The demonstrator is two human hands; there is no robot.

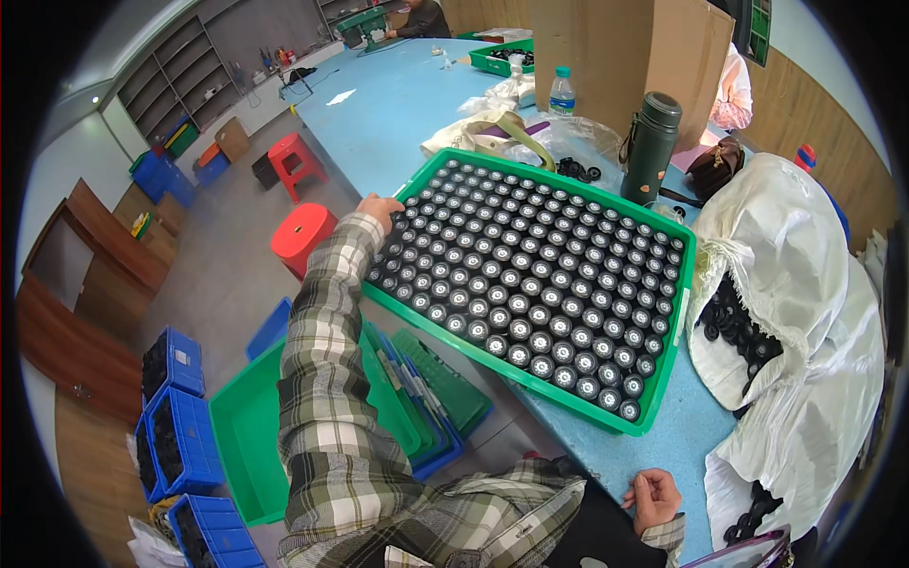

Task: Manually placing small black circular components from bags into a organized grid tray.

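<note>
Dozens of round black caps fill the green tray (663, 379) at centre frame on the blue table (398, 104). Left hand (379, 208) grips the tray's left rim; right hand (653, 499) rests loosely curled at lower right, holding nothing. Right of it, a white sack (805, 284) holds more black parts.
</note>
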